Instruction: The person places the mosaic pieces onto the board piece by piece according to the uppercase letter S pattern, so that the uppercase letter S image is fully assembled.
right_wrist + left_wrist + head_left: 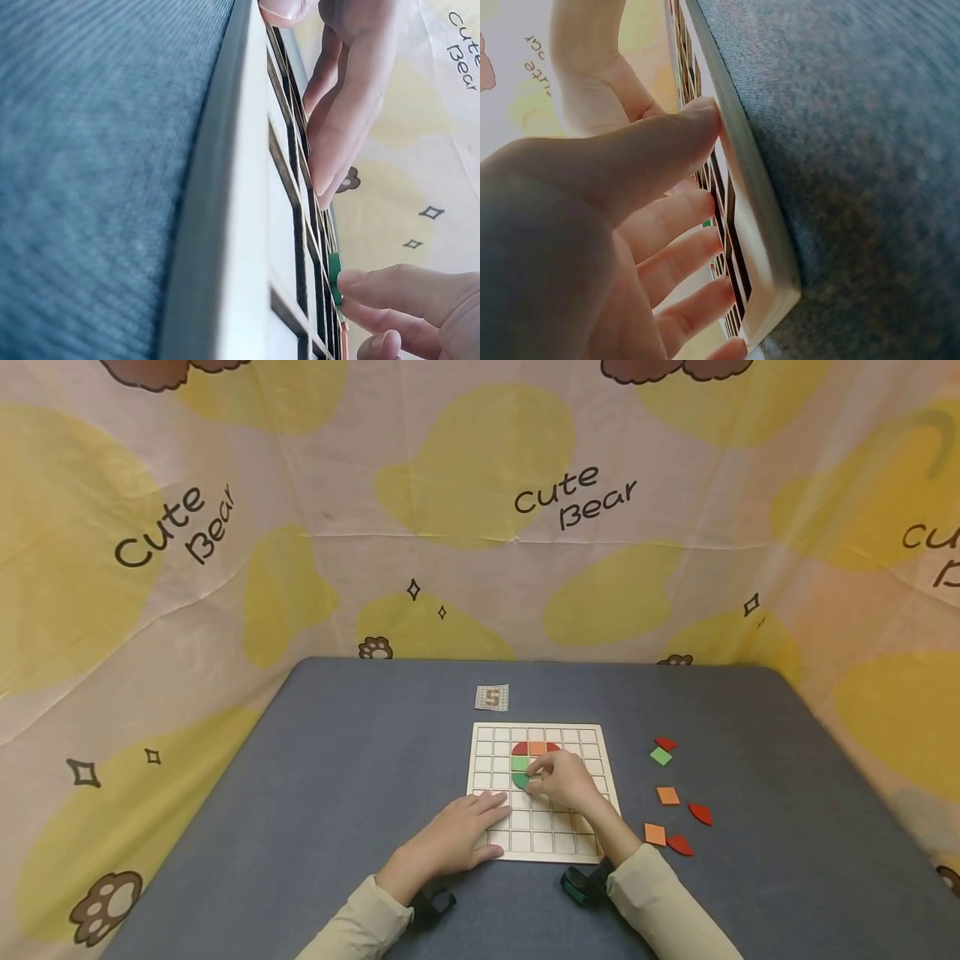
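Note:
A white square grid board (551,842) lies on the table, its grid lines raised. My left hand (461,831) rests on its left edge with fingers spread; in the left wrist view the thumb (694,124) presses the near rim. Over the middle of the board, my right hand (562,779) has curled fingers, thumb and index pinching at the dark green quarter-circle piece (520,782). That piece (335,279) stands slightly above the grid in the right wrist view. On the grid above it sit a light green square (520,763), a red quarter-circle (520,748), an orange square (537,748) and another red piece (553,747).
A small pattern card (492,697) lies beyond the board. To the right are scattered loose pieces: a light green square (661,757), orange squares (667,796) and red quarter-circles (701,814). A printed cloth (465,468) hangs behind the blue-grey table (360,735).

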`<move>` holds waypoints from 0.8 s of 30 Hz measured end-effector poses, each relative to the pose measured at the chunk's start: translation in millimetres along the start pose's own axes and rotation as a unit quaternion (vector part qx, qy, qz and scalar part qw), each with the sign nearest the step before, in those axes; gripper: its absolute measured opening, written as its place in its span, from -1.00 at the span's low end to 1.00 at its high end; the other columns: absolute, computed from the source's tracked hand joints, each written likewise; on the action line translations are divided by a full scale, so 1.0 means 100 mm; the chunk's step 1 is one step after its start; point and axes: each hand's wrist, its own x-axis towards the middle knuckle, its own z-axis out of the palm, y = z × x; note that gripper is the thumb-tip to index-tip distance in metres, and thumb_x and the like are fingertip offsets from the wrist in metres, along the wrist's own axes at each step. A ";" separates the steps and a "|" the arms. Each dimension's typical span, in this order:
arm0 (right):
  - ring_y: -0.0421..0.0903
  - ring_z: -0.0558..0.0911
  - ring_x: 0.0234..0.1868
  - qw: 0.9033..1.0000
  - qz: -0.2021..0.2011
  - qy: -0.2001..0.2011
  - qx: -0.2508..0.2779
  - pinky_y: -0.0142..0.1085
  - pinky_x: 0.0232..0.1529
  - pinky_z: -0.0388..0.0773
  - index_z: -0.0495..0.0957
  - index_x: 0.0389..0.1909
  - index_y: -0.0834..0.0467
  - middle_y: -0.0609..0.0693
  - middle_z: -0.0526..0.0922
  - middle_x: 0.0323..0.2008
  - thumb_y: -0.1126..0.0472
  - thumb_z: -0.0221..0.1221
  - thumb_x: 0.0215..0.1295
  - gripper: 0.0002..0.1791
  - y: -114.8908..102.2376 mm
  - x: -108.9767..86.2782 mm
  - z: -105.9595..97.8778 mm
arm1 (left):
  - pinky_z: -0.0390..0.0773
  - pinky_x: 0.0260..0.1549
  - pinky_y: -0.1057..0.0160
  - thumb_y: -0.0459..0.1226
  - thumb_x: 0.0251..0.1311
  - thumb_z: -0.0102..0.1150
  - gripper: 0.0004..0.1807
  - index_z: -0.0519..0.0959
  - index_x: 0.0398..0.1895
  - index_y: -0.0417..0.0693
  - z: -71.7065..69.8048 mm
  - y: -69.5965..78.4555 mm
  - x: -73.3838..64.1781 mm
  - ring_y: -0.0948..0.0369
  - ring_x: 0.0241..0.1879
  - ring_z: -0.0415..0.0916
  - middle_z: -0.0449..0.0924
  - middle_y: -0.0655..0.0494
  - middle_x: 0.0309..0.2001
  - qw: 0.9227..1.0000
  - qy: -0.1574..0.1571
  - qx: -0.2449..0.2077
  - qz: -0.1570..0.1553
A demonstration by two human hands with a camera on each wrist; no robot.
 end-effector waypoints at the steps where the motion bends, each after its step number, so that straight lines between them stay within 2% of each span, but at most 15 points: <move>1: -0.19 0.31 -0.59 1.000 0.001 -0.001 0.000 -0.41 -0.56 0.18 0.73 -0.38 0.20 -0.08 0.38 -0.67 0.32 0.38 -0.06 -0.84 0.00 0.00 0.00 | 0.38 0.32 0.03 -0.02 0.25 0.16 -0.40 0.39 0.33 0.01 0.00 0.00 0.00 0.02 0.38 0.33 0.35 0.06 0.40 1.000 0.000 0.000 0.000; 16: -0.18 0.33 -0.59 1.000 0.002 -0.002 -0.003 -0.41 -0.57 0.21 0.71 -0.39 0.21 -0.05 0.43 -0.65 0.32 0.37 -0.04 -0.87 0.01 0.02 -0.01 | 0.36 0.34 0.02 -0.02 0.25 0.16 -0.40 0.38 0.34 0.01 -0.01 0.01 0.00 0.01 0.40 0.31 0.34 0.07 0.41 1.000 -0.004 -0.009 -0.006; 24: -0.18 0.32 -0.58 1.000 0.012 -0.007 0.003 -0.40 -0.56 0.19 0.71 -0.37 0.20 -0.06 0.40 -0.65 0.31 0.38 -0.02 -0.86 0.03 0.02 -0.01 | 0.36 0.34 0.01 -0.02 0.25 0.16 -0.40 0.38 0.34 0.01 -0.01 0.01 0.00 0.00 0.40 0.31 0.33 0.07 0.41 1.000 -0.007 -0.008 -0.008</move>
